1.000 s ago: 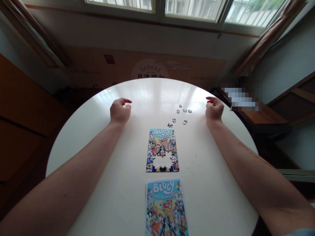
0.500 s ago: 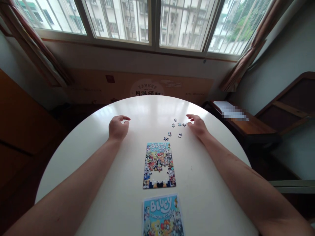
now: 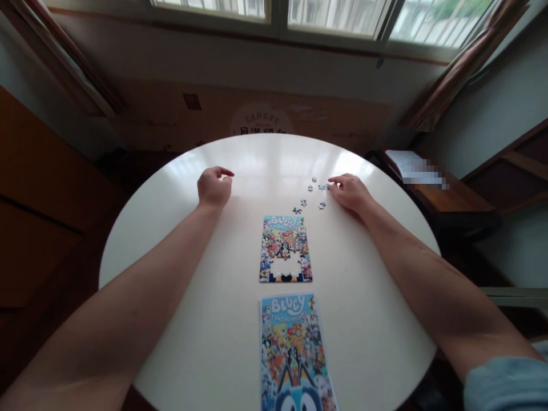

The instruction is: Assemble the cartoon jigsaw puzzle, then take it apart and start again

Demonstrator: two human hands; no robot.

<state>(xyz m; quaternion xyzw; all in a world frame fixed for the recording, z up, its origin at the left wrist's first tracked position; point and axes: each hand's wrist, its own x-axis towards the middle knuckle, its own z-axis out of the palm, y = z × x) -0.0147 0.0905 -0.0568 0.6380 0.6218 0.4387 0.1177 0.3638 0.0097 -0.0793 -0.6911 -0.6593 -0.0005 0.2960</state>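
Note:
A jigsaw puzzle point(image 3: 286, 231) lies flat on the white round table point(image 3: 231, 331), put together except for a gap in its lower middle where white shows. Several loose puzzle pieces point(image 3: 322, 187) are scattered beyond its top right corner. My right hand point(image 3: 349, 191) is at the rightmost piece, thumb and fingertips closed on it and partly covering it. Left of the pieces, my left hand point(image 3: 214, 185) rests with its fingers curled and the index finger half bent; I see nothing in it. Below the puzzle lies a printed picture sheet point(image 3: 291, 348) with the same Bluey design.
Past the table's far edge, a large cardboard panel point(image 3: 149, 108) with printed lettering leans under the window point(image 3: 338, 20). To the right stands a wooden chair or bench point(image 3: 454, 208) with a white, partly blurred item point(image 3: 417, 165) on it.
The view has tipped downward, so more of the picture sheet shows. My right fingers have come down and closed on the rightmost loose piece. My left hand has curled slightly tighter.

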